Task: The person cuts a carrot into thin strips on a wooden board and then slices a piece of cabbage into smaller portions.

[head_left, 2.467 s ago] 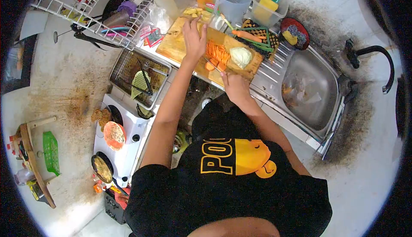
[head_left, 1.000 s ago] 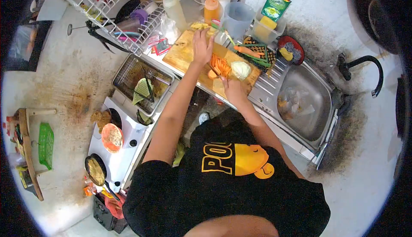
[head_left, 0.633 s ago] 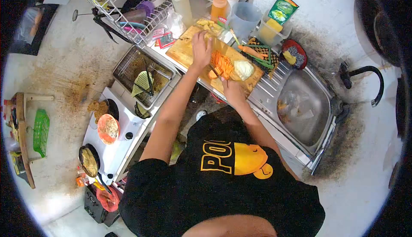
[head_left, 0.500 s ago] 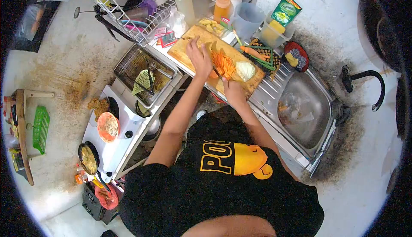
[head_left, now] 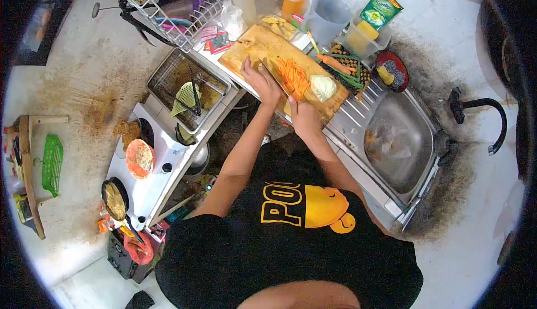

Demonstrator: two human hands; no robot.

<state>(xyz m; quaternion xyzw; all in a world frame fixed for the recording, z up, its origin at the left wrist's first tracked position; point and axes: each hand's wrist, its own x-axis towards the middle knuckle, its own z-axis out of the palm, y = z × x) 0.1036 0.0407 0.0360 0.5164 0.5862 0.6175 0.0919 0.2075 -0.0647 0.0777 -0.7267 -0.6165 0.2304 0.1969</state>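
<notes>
The left hand (head_left: pixel 263 85) has just drawn back toward the near edge of the cutting board (head_left: pixel 254 43), and more of the knife (head_left: pixel 274 78) shows beyond the right-hand grip. The right hand (head_left: pixel 305 117) is clenched round the knife's handle, at the board's near edge. The blade runs out from that grip, up and to the left across the board, between the left hand and the carrot strips (head_left: pixel 293 76).

The left hand is close beside the blade, to the left of the grip, its fingers loosely extended and wrapped round nothing that shows; whether the palm covers a piece of carrot, I cannot tell. The strips lie in a loose heap just past the grip, right along the blade's other side. That seems to leave the heap parted from the left hand by the steel, with the fingers close enough to the blade to call for care.

To the right of the grip and a little farther out, the pale cabbage (head_left: pixel 323 88) sits on the board, near the strips. Past it is a whole carrot (head_left: pixel 334 63), off the board. The sink (head_left: pixel 408 124) is well to the right of the grip.
</notes>
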